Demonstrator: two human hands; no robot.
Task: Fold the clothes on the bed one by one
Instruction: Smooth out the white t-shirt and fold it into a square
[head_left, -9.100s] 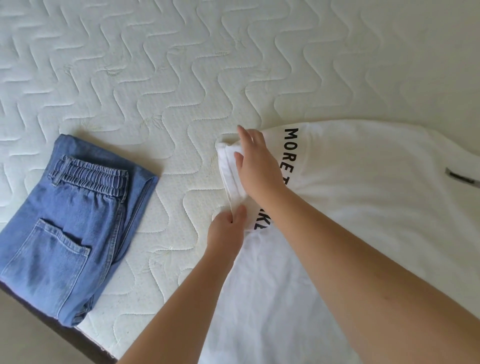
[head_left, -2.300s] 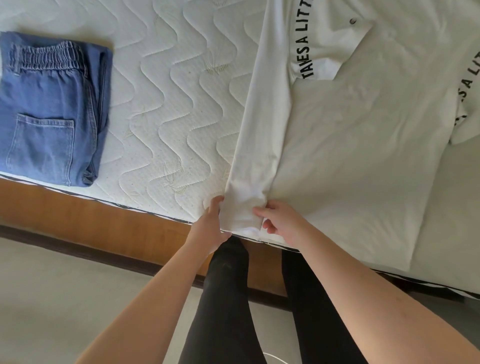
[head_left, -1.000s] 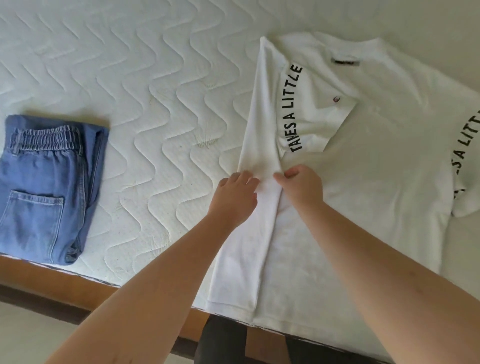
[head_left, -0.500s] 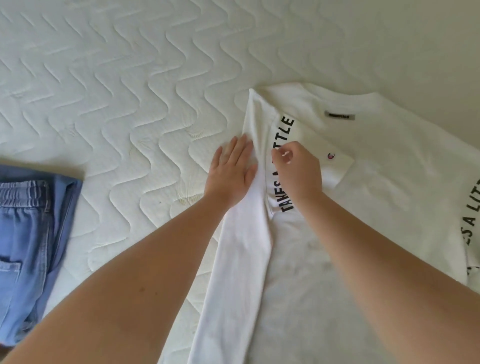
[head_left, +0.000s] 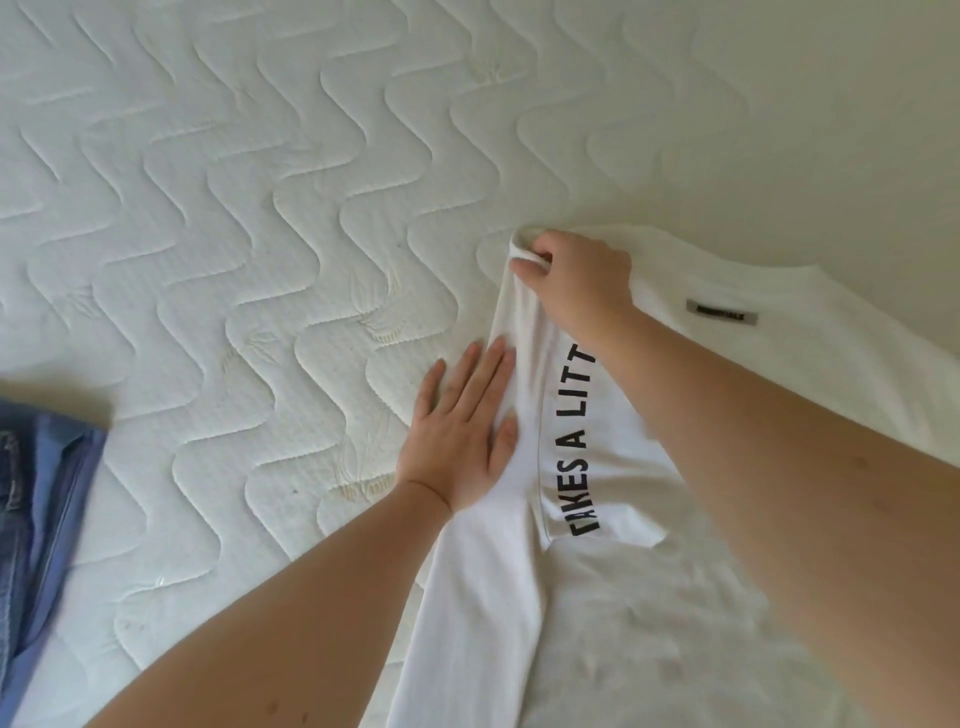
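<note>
A white T-shirt (head_left: 639, 613) with black lettering lies flat on the quilted white mattress (head_left: 270, 218), its left side folded inward with the sleeve turned over the body. My left hand (head_left: 460, 436) lies flat, fingers straight, pressing the folded left edge. My right hand (head_left: 576, 280) pinches the top corner of that fold at the shoulder. A grey neck label shows at the collar to the right.
Folded blue jeans (head_left: 36, 530) lie at the left edge of the view, partly cut off. Bare mattress stretches beyond and to the left of the shirt.
Both hands have slid up along the folded edge toward the shoulder. My right hand has gone from the sleeve lettering to gripping the top corner. The view has moved closer.
</note>
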